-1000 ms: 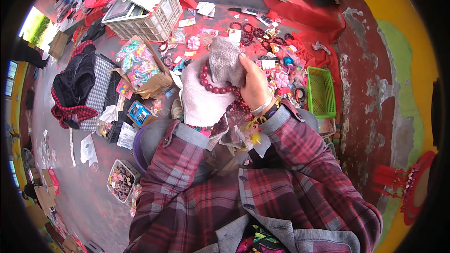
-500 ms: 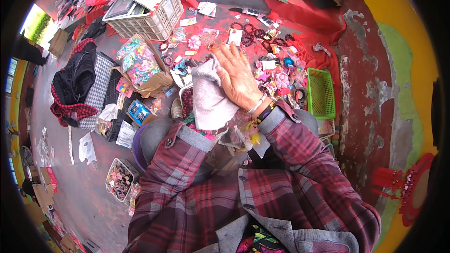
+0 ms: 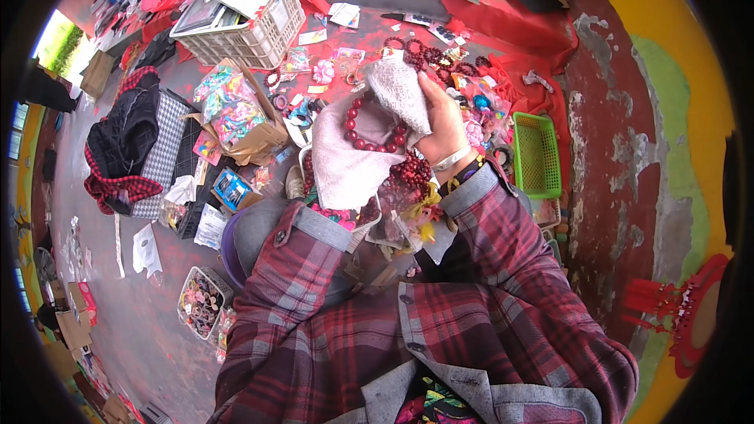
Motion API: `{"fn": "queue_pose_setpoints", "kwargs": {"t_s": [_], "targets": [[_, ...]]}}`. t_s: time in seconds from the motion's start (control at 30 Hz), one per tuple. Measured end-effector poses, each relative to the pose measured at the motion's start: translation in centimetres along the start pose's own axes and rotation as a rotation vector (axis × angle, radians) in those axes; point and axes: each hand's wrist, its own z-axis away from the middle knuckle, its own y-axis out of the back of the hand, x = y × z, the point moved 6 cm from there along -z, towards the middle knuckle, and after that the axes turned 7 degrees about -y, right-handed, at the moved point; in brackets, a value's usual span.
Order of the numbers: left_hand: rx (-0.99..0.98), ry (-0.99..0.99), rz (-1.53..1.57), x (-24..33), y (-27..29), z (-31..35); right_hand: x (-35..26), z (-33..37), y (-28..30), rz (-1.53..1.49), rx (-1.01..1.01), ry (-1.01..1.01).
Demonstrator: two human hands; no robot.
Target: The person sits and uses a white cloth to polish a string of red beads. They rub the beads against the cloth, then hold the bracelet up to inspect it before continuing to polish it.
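A pale pinkish-grey cloth [image 3: 351,177] lies spread over my left hand, which it hides along with the fingers. On the cloth rests a bracelet of round dark red beads [image 3: 359,144]. My right hand [image 3: 444,124] grips a bunched fold of the same cloth at the bracelet's far right side, thumb on top. Below the cloth, more small dark red beads [image 3: 411,176] show in a white-rimmed container between my knees. Yellow ornaments [image 3: 426,220] in clear wrapping lie just nearer to me.
Several beaded bracelets [image 3: 424,55] and colourful trinkets are strewn on the red cloth ahead. A green basket [image 3: 537,157] stands at the right. At the left are a carton of bright packets [image 3: 232,110], a small white basket [image 3: 203,302] and a white crate [image 3: 263,31].
My right hand, flat on the folded cloth before, has lifted its edge and turned it back to the right. The red bead bracelet inside has come into sight.
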Motion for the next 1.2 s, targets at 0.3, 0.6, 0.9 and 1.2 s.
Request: {"fn": "queue_pose_setpoints", "kwargs": {"t_s": [0.3, 0.6, 0.9, 1.2], "targets": [[-0.001, 0.208, 0.293, -3.3, 2.3, 0.2, 0.7, -1.4, 1.5, -0.164, 0.029, -0.017], [0.295, 0.408, 0.614, -3.9, 2.5, 0.9, 1.3, -0.5, 0.2, -0.021, -0.062, -0.030], [0.110, 0.495, 0.941, -2.9, 0.2, 0.1, -3.9, 0.7, 0.3, 0.109, 0.047, 0.241], [-0.084, 0.054, 0.189, -3.6, 0.6, 0.6, 0.0, 2.5, -4.6, 0.167, -0.133, 0.003]]}}
